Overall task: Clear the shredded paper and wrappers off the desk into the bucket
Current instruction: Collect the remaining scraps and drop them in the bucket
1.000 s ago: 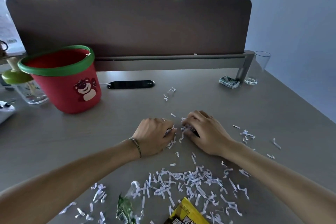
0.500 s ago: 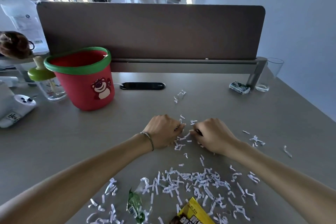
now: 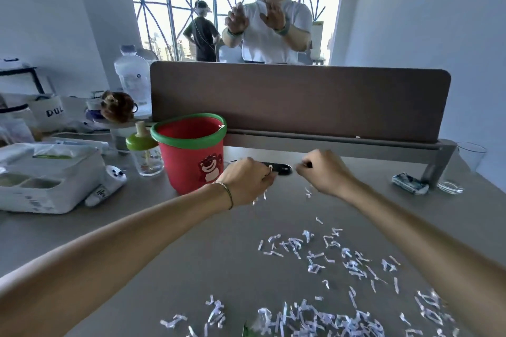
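Both hands are up off the desk (image 3: 169, 243), fists curled, partway between the paper mess and the bucket (image 3: 191, 153). The left hand (image 3: 246, 182) is closed tight on a clump of shredded paper; a few white strips poke out under its fingers and hang just below the fist. It sits just to the right of the bucket, near its side wall. The right hand (image 3: 324, 172) is closed too, fingers tucked in, with a scrap of white showing at its fingertips, so it seems to be pinching a little paper, though how much I cannot tell. The two fists are apart, with a black oblong cable port (image 3: 279, 168) in the desk showing between them.

The bucket is red with a green rim and a bear printed on its front. It stands upright toward the back left of the desk, close to the brown divider panel (image 3: 301, 101). Most of the shredded paper (image 3: 328, 254) lies scattered across the near right part of the desk, thicker along the near edge, with a few stray bits just under the right hand.

A small green-lidded bottle (image 3: 143, 150) stands just left of the bucket. A crumpled wrapper (image 3: 410, 185) lies near the back right corner, beside a clear glass (image 3: 469, 157).
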Action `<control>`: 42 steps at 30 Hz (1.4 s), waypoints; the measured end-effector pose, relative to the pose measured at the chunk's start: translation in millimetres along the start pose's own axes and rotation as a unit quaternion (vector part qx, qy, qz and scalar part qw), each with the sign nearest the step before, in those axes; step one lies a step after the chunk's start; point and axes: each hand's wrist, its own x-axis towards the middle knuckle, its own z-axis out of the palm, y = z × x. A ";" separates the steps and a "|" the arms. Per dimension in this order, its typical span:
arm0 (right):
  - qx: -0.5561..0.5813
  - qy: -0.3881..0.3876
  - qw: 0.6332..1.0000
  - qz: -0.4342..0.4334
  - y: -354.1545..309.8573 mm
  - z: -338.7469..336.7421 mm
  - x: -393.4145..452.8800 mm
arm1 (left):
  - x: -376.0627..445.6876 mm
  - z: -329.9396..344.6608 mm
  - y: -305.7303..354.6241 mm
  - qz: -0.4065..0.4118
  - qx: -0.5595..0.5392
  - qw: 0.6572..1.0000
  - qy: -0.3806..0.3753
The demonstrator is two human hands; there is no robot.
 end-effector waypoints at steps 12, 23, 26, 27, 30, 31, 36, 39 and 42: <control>0.036 0.035 0.991 -0.122 -138.4 -20.4 101.3 | 33.9 -127.6 -111.9 -0.083 0.009 0.987 0.139; 0.093 0.004 0.986 -0.137 -168.2 14.2 151.8 | 59.7 -117.0 -191.9 -0.200 -0.070 0.966 0.149; 0.109 -0.001 0.985 -0.133 -168.2 22.4 158.6 | 60.5 -110.4 -205.2 -0.220 -0.086 0.964 0.123; 0.110 -0.001 0.985 -0.133 -168.1 24.7 161.2 | 61.0 -107.8 -209.5 -0.222 -0.087 0.965 0.113; 0.099 0.005 0.986 -0.131 -170.2 29.8 168.2 | 59.8 -102.5 -218.8 -0.231 -0.078 0.968 0.062; 0.097 0.005 0.987 -0.130 -171.8 30.7 170.4 | 59.1 -101.6 -221.0 -0.230 -0.074 0.970 0.042; 0.095 -0.006 0.988 -0.125 -187.2 33.0 183.0 | 48.9 -104.9 -223.4 -0.210 -0.038 0.975 -0.063; 0.100 -0.009 0.987 -0.126 -201.8 37.0 193.3 | 40.9 -108.0 -222.8 -0.186 -0.010 0.980 -0.068; 0.105 -0.011 0.986 -0.126 -215.5 44.5 203.4 | 29.7 -114.1 -218.2 -0.186 0.015 0.981 -0.049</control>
